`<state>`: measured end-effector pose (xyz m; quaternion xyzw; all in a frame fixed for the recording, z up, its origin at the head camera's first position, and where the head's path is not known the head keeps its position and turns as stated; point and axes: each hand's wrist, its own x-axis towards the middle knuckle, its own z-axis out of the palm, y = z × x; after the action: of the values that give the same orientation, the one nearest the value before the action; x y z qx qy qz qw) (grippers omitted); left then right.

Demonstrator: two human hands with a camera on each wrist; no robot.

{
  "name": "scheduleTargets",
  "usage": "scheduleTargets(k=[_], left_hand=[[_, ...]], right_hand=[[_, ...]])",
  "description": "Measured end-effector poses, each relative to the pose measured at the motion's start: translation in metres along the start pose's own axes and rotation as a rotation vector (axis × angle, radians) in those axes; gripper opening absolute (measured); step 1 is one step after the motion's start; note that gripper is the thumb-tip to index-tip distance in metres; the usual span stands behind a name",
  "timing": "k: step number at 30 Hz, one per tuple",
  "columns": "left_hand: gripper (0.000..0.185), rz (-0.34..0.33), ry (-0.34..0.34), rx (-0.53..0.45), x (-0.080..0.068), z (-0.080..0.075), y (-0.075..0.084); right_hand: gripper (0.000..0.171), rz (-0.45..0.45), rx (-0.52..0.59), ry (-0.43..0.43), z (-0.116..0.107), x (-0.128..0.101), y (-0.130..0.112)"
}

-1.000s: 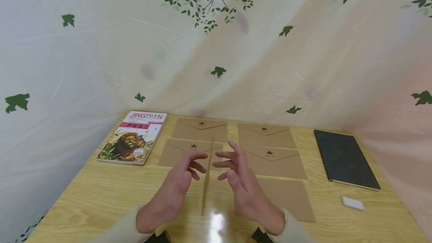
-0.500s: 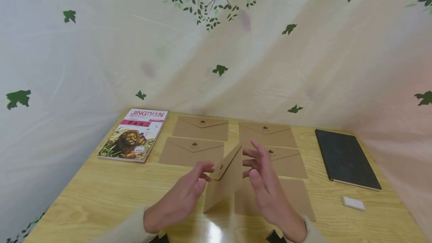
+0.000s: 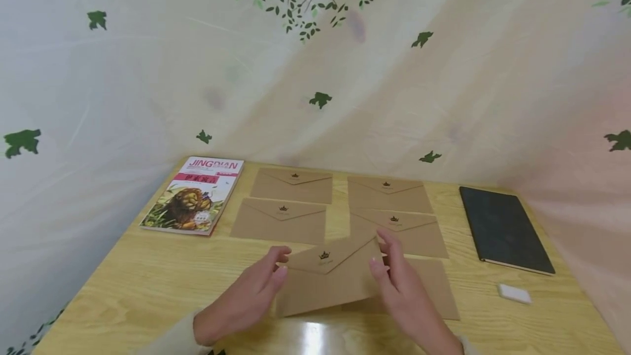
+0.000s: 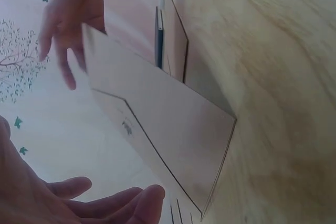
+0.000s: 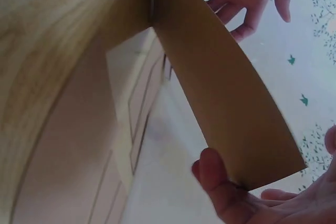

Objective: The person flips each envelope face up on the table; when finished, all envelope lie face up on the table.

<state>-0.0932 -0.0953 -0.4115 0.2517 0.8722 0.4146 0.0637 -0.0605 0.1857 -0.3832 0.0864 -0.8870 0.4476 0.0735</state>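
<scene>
A brown kraft envelope (image 3: pixel 340 284) is tilted up off the wooden table, its flap and crown print facing me. My right hand (image 3: pixel 411 300) has the envelope's right end between thumb and fingers; the right wrist view shows a finger against its plain back (image 5: pixel 226 108). At the opposite end my left hand (image 3: pixel 241 300) lies close by, fingers loosely bent; in the left wrist view its fingertips (image 4: pixel 152 192) appear apart from the paper. Beneath the raised envelope, another envelope (image 3: pixel 439 289) lies plain side up, partly covered.
Two envelopes lie at back left, the nearer one (image 3: pixel 281 226) below the farther one (image 3: pixel 296 190). Two more, a far (image 3: pixel 386 199) and a near envelope (image 3: pixel 419 240), lie at right. A magazine (image 3: pixel 192 196), black notebook (image 3: pixel 505 229) and white eraser (image 3: pixel 515 293) flank them.
The envelope stood edge-on between both hands; it has swung round and tipped back, turning its flap side toward me. My right hand has moved right and now holds its right end.
</scene>
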Motion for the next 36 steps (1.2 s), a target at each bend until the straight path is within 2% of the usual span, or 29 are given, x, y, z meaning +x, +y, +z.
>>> scheduleTargets(k=[4, 7, 11, 16, 19, 24, 31, 36], left_hand=[[0.039, -0.062, 0.009, 0.023, -0.008, -0.006, -0.008], [0.04, -0.097, 0.007, 0.047, -0.014, -0.011, -0.013], [0.041, -0.17, 0.018, 0.089, -0.018, -0.018, -0.02], [0.053, -0.256, 0.059, 0.175, -0.017, -0.029, -0.027], [0.061, -0.266, 0.069, 0.235, -0.015, -0.032, -0.034], [0.067, -0.254, 0.093, 0.274, -0.01, -0.033, -0.044], [0.065, -0.225, 0.097, 0.286, -0.006, -0.035, -0.049], [0.062, -0.217, 0.093, 0.283, -0.007, -0.033, -0.049]], right_hand=[[0.046, 0.06, -0.027, -0.052, 0.018, 0.003, 0.006], [0.048, 0.071, -0.032, -0.099, 0.033, 0.006, 0.008], [0.051, 0.04, -0.07, -0.158, 0.049, 0.012, 0.01], [0.058, -0.008, -0.106, -0.284, 0.065, 0.02, 0.008], [0.065, -0.021, -0.122, -0.341, 0.071, 0.022, 0.006], [0.07, -0.031, -0.15, -0.377, 0.076, 0.024, 0.004], [0.062, -0.092, -0.286, -0.414, 0.078, 0.018, 0.003], [0.059, -0.08, -0.305, -0.414, 0.078, 0.013, 0.001]])
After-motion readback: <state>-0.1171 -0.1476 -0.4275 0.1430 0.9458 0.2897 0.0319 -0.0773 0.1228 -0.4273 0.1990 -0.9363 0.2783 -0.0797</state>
